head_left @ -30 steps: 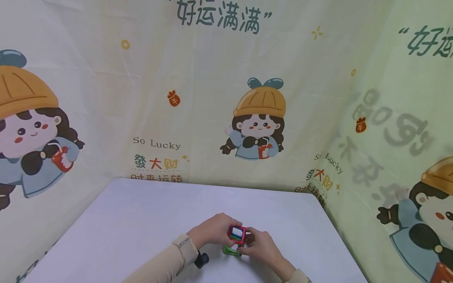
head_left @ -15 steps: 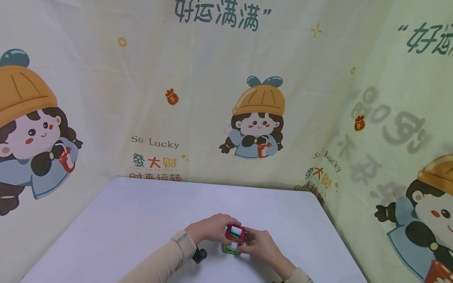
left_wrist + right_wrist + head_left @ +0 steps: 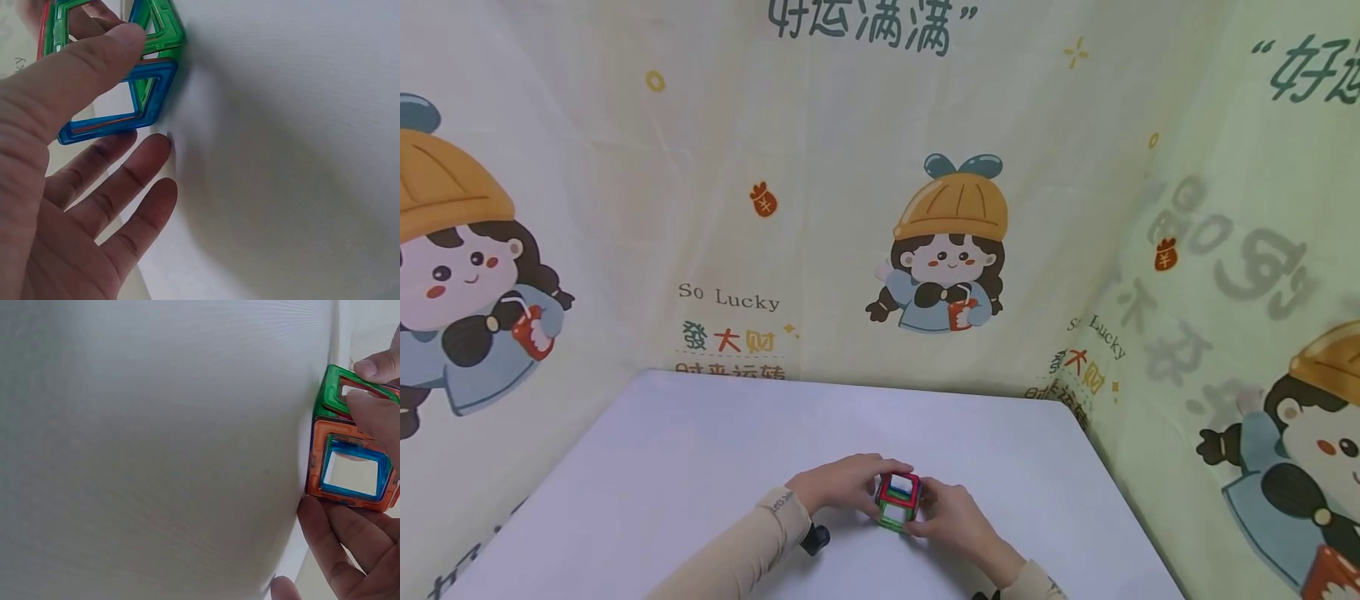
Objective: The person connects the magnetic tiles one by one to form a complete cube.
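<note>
A small cube of magnetic tiles [image 3: 900,502] sits on the white table between both hands. Its top tile is red, and a green tile [image 3: 333,384] forms the side facing the person. The left hand [image 3: 844,486] grips the cube from the left; in the left wrist view its thumb lies across the green side, beside a blue tile [image 3: 164,84], while several other fingers are spread below. From the right, the right hand [image 3: 958,521] holds the cube, its thumb on the green tile and other fingers by the orange tile [image 3: 319,450]. The cube's far side is hidden.
The white table [image 3: 737,442] extends around the hands. A printed cloth backdrop [image 3: 850,250] rises behind it and along both sides. A dark wrist-worn device [image 3: 815,540] hangs under the left cuff, close to the tabletop.
The green tile, which lay low in front of the red-topped block, now stands against its near side. The block has tipped slightly toward the person, both hands staying on it.
</note>
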Action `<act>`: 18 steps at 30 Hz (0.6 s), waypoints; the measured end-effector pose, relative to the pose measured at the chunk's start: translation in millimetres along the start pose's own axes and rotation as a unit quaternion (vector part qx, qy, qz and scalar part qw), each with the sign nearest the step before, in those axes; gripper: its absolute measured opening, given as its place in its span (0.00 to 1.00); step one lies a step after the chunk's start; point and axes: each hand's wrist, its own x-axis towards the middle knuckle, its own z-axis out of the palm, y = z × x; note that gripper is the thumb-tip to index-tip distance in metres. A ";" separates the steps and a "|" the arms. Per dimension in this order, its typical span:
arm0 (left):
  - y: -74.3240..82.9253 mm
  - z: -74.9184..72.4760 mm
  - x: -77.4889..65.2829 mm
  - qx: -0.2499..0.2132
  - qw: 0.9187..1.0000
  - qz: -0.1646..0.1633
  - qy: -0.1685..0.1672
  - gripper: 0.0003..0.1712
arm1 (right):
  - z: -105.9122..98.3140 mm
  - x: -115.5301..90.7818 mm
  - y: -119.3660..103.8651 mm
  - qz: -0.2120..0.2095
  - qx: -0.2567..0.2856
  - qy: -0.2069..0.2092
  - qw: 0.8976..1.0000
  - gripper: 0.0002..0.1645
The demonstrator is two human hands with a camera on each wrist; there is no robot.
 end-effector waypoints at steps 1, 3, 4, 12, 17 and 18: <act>-0.7 0.5 0.1 0.003 1.000 0.002 0.001 0.49 | 0.0 -0.4 -0.2 0.001 0.002 0.001 1.000 0.38; -1.2 1.7 -0.1 0.007 1.000 0.001 0.002 0.51 | 0.1 -1.3 -0.1 0.003 0.004 0.002 1.000 0.39; -1.6 2.7 0.1 0.010 1.000 0.002 0.004 0.52 | 0.2 -1.5 0.1 0.002 0.006 0.003 1.000 0.40; -3.4 8.1 1.1 0.036 0.999 0.007 0.014 0.54 | 3.4 -1.0 -1.2 -0.012 -0.021 0.003 1.000 0.35; -3.7 3.5 -0.8 0.052 0.999 0.004 0.008 0.53 | 0.3 0.5 0.6 -0.009 -0.018 -0.022 1.000 0.38; -2.5 0.6 -1.7 0.055 0.998 0.001 0.008 0.53 | -1.7 1.6 1.5 -0.011 -0.016 -0.035 0.999 0.39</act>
